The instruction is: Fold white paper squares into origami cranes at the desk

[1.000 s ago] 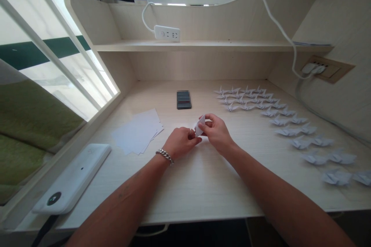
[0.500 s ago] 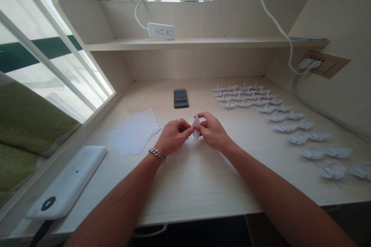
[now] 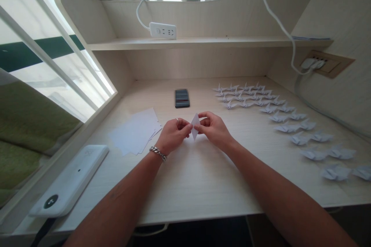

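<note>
Since the previous frame, the folded white paper (image 3: 195, 126) has widened slightly into a narrow diamond, held just above the table (image 3: 203, 189). The left hand (image 3: 174, 136) and right hand (image 3: 213, 130) each pinch one side of it. Rows of finished origami cranes (image 3: 246, 97) lie to the right; a stack of unfolded sheets (image 3: 133, 131) remains to the left.

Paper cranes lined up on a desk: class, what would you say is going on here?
A person holds a narrow folded piece of white paper between the fingers of their left hand and right hand, just above a pale wooden desk. Loose white paper sheets lie to the left of the hands, and rows of white origami cranes spread along the desk's right side.
</note>
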